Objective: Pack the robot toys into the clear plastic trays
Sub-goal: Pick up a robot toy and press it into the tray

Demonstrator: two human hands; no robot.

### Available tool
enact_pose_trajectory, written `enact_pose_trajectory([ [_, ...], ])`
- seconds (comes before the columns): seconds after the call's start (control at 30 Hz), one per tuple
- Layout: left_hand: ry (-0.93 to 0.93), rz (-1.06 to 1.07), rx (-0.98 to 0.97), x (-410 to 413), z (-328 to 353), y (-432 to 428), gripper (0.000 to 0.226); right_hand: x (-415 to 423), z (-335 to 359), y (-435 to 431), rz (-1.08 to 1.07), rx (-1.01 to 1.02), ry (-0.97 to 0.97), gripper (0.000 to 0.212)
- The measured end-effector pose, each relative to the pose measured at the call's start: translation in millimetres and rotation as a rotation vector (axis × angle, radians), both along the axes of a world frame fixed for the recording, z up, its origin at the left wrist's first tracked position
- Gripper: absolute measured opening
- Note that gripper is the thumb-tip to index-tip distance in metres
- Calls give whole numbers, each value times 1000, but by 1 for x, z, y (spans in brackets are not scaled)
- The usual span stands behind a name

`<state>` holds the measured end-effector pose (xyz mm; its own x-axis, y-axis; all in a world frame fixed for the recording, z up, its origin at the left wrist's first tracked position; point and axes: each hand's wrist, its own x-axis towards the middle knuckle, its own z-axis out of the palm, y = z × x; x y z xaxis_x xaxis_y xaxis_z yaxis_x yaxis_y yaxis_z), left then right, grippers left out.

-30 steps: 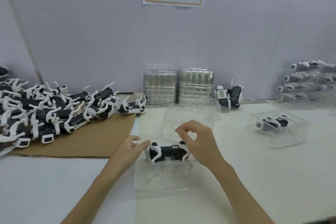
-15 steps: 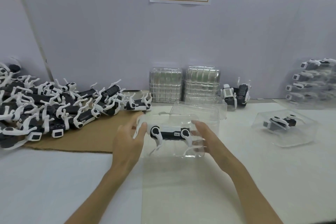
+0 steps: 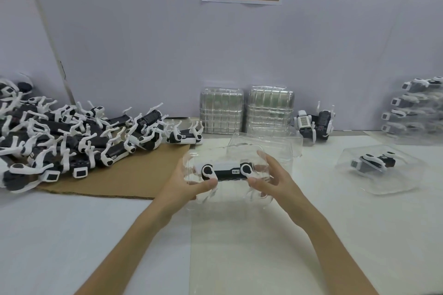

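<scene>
Head: L hand (image 3: 183, 187), R hand (image 3: 275, 182) fingers grip side edges of tray (image 3: 230, 197), toy (image 3: 227, 172) inside.

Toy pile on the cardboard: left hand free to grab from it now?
Probably not yet: the left hand grips the loaded clear tray. Otherwise the way to the toy pile looks open.

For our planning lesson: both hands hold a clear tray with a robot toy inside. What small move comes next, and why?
Probably carry the clear tray right, beside the packed tray: its robot toy already sits inside, with left hand and right hand gripping it.
</scene>
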<state>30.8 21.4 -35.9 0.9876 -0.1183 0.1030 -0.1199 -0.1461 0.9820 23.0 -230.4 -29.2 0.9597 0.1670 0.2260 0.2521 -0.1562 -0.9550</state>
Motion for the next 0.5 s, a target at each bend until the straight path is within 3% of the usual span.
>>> enact_pose_trajectory([
  [0.17,-29,10,-19,0,-1,0,102,0,-2,1,-36,-12,2,75],
  [0.3,-48,21,-32,2,-4,0,104,0,-2,2,-50,-17,-1,73],
  [0.5,-145,34,63,0,-3,-5,104,1,-2,4,-83,-46,17,85],
])
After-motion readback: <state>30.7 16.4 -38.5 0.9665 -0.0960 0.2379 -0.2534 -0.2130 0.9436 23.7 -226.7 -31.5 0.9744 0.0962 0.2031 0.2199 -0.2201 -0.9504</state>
